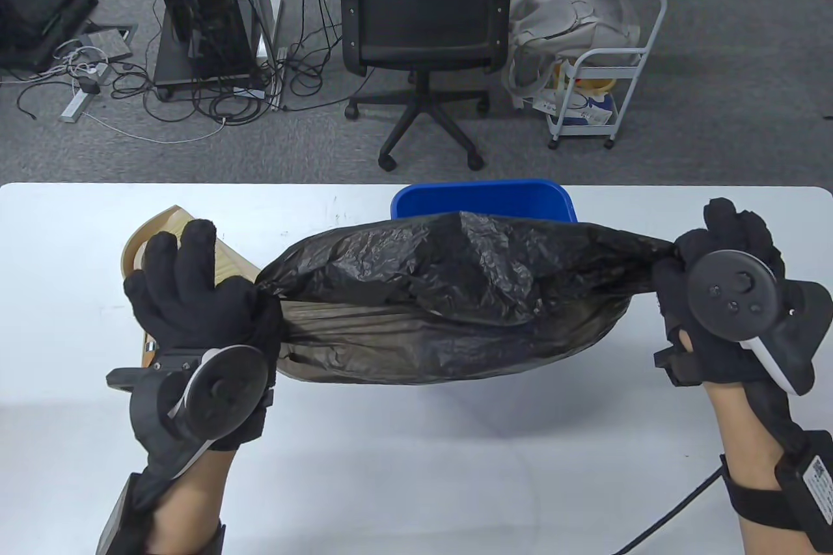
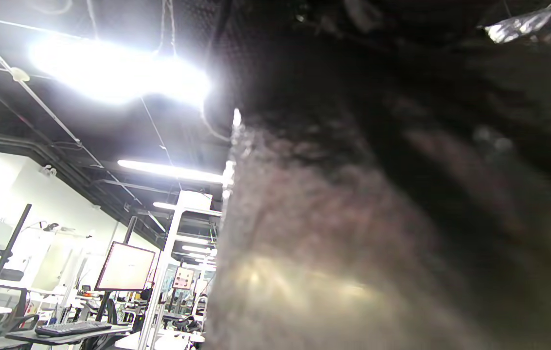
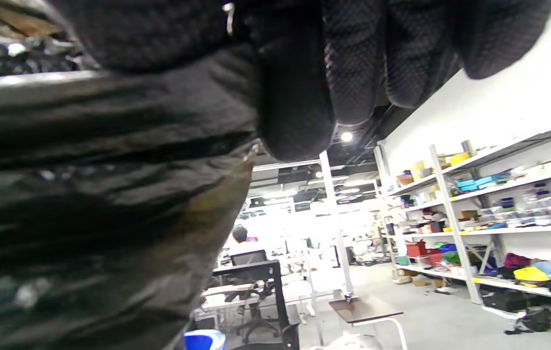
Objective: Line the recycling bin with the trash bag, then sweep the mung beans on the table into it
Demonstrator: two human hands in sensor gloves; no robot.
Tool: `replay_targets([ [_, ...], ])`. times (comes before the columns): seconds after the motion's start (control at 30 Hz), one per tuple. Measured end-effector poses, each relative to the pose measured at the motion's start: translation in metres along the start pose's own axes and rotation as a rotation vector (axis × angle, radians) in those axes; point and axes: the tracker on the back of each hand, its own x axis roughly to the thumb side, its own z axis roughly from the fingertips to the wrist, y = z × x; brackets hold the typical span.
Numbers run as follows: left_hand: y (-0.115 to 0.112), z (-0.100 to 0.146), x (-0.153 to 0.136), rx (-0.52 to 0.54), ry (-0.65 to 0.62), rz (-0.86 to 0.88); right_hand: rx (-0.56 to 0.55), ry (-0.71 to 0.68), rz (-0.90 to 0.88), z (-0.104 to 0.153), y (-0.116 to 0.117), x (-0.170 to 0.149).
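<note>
**Stretching the bag mouth wide above the bin**

Table view: holding the black trash bag (image 1: 449, 295) taut between both hands, above the white table (image 1: 403, 464) and in front of the blue recycling bin (image 1: 481, 200), whose far rim is showing behind the plastic. Left hand (image 1: 189, 295) gripping the bag's left end at the thumb side, fingers rising loosely upward rather than wrapping fully. Right hand (image 1: 722, 282) pinching the right end, plastic bunching into a tight neck there. Pulling apart like this probably for spreading the opening before lowering it over the rim. Lying partly hidden behind the left hand, a pale wooden piece (image 1: 163, 236), perhaps a dustpan. No mung beans visible; possibly hidden or too small to tell.

Left wrist view: pointing upward, mostly blocked by dark glove and blurred plastic (image 2: 377, 233); grip not readable here. Showing ceiling lights (image 2: 119, 73) and a monitor (image 2: 127, 267) on a stand.

Right wrist view: gloved fingertips (image 3: 294, 116) curling over the stretched bag (image 3: 100, 194), pressing the film. Beyond, showing white shelving (image 3: 489, 194) crowded with boxes and a small blue bin (image 3: 202, 339) at the lower edge.

Behind the table, standing on grey carpet: an office chair (image 1: 423, 28), a white trolley (image 1: 599, 80), a computer tower (image 1: 202, 8) with loose cables.
</note>
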Motion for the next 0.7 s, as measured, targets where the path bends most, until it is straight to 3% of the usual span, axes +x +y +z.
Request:
replay_targets([
  [0.4,-0.041,-0.058,0.010,-0.143,0.073,0.065,0.110,0.158,0.042,-0.065,0.013,-0.004],
  [0.7,-0.069,-0.093,0.021,-0.236,0.124,0.114,0.144,0.224,-0.003,-0.084,0.021,-0.020],
])
